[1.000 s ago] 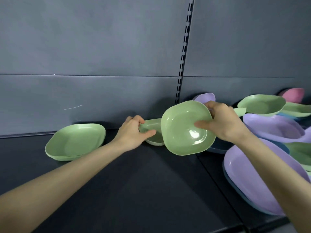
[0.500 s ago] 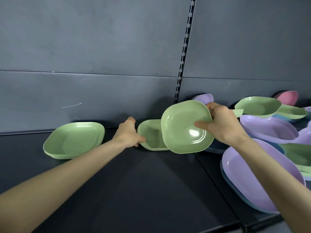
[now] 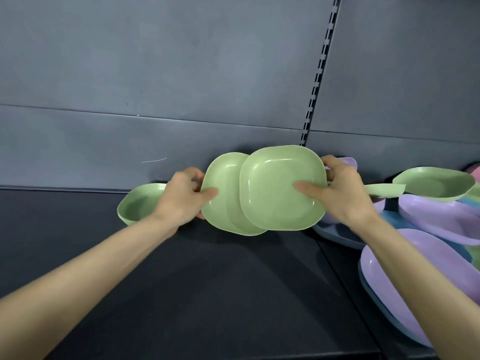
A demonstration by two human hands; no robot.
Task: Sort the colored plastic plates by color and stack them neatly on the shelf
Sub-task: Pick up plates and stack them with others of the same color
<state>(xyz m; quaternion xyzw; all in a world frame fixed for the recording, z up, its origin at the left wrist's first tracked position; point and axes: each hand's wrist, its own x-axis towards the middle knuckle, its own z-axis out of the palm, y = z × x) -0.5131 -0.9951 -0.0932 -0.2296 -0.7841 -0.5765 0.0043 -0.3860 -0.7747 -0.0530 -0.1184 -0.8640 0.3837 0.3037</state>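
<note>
On the head view, the left hand [image 3: 181, 196] pinches one green plate [image 3: 223, 193] by its left rim and the right hand [image 3: 342, 193] grips a second green plate [image 3: 280, 188], both tilted up near the shelf's [image 3: 207, 281] back edge. I judge they overlap so as to nest before joining the green stack [image 3: 137, 203] further left along that edge.

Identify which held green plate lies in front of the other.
The green plate in the right hand: its rim overlaps, partly hiding, the other plate gripped by the left hand.

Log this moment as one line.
left hand grips left plate | right hand grips right plate, overlapping in front | both green, tilted
</note>
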